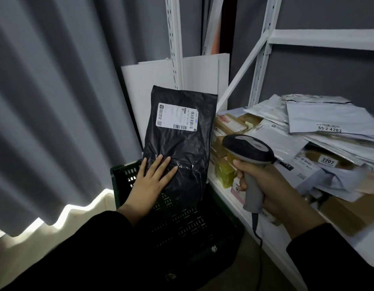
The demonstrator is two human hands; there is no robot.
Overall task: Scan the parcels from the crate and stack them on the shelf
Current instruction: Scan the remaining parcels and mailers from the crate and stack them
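A black plastic parcel (181,139) with a white shipping label (176,119) near its top stands upright over the dark green crate (127,177). My left hand (152,179) grips its lower left edge, fingers spread over the front. My right hand (263,185) holds a grey barcode scanner (248,150) by the handle, its head pointing left toward the parcel, its cable hanging down. The white metal shelf (228,196) on the right carries a heap of grey mailer bags (326,118) and brown boxes (230,122).
Grey curtains (55,101) hang on the left. White boards (202,74) lean behind the parcel against a white shelf upright (175,38). An upper shelf beam (324,40) crosses the top right. The crate's inside shows dark, its contents unclear.
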